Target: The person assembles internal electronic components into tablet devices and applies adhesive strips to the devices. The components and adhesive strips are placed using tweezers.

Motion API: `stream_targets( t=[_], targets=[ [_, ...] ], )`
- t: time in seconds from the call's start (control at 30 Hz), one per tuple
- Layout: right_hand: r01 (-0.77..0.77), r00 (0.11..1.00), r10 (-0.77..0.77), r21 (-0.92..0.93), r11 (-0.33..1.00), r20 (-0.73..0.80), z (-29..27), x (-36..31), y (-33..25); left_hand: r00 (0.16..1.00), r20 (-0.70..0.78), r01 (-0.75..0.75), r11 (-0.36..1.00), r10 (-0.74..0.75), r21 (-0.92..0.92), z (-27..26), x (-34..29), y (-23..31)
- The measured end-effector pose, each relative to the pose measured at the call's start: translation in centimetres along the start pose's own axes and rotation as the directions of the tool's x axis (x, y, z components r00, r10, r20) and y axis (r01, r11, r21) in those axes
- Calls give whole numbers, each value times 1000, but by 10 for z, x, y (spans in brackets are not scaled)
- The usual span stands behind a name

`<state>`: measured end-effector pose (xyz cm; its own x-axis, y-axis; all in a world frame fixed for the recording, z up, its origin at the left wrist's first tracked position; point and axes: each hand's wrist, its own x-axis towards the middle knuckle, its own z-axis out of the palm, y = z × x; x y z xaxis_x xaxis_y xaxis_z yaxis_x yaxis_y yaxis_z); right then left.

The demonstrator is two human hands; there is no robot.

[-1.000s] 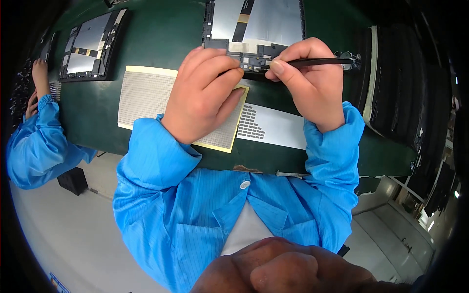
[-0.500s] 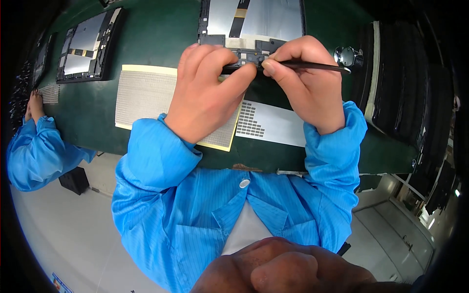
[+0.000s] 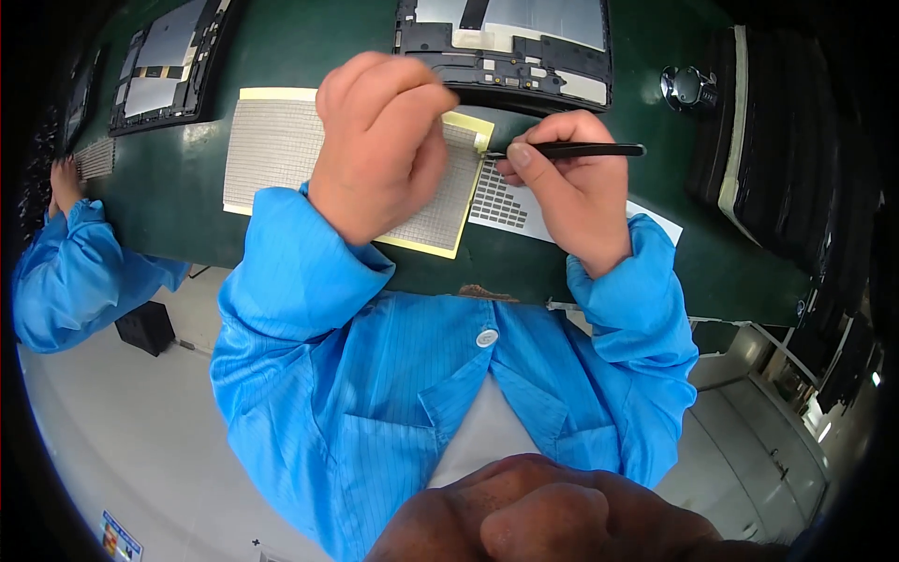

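My right hand [image 3: 571, 187] pinches black tweezers [image 3: 595, 149], whose tip points left to the edge of a yellow-bordered sheet of small grey pads [image 3: 272, 145]. Over that sheet, my left hand [image 3: 379, 150] is curled closed; its fingertips are partly hidden, so I cannot tell what they hold. Partly under my right hand lies a white sheet [image 3: 501, 199] with rows of small dark rectangles. Beyond both hands, and apart from them, is an opened tablet-like device [image 3: 520, 70] with a silver panel and a black frame with small parts.
At the far left lies a similar device [image 3: 154, 94]. Another person's blue sleeve and hand [image 3: 66, 187] rest at the table's left end. A round metal object [image 3: 686, 87] stands right of the near device, beside a row of black padded pieces [image 3: 777, 140]. The green table [image 3: 187, 201] carries everything.
Both hands have come away from the device and back over the sheets. The tweezers' tip now points left to the pad sheet. My left fingers have curled in. The view has shifted slightly.
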<state>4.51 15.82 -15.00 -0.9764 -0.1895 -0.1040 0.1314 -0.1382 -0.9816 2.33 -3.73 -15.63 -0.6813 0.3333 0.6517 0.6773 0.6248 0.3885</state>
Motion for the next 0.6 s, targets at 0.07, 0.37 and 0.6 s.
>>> stream_targets(
  t=[0.07, 0.37, 0.6],
  targets=[
    [-10, 1000, 11, -64, 998, 13, 0, 5, 2, 999, 8, 44, 999, -44, 17, -1, -4, 1],
    [-28, 999, 33, -135, 990, 38, -2, 6, -2, 998, 12, 56, 997, -57, 51, 1, -4, 5],
    [-24, 999, 27, -84, 996, 34, -1, 3, -3, 993, 78, 87, 992, -94, 96, 1, -1, 13]
  ],
)
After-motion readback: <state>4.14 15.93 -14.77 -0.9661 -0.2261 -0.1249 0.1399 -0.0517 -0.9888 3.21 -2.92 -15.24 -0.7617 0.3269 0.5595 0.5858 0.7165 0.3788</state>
